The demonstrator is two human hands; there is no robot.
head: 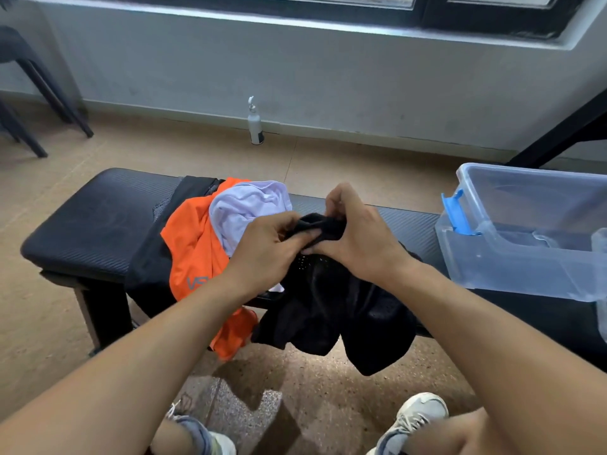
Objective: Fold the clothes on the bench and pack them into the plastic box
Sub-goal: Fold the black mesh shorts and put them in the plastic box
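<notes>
Above the bench [82, 231], left hand [266, 254] and right hand [358, 238] pinch black garment [328, 307].

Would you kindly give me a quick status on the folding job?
Left hand and right hand both gripping black mesh garment. Orange shirt, pale lilac shirt unfolded on bench. Clear plastic box unobstructed.

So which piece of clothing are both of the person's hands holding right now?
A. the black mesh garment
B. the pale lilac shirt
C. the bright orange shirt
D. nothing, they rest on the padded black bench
A: the left hand and the right hand both pinch the top edge of the black mesh garment, which hangs over the front of the bench.
</notes>
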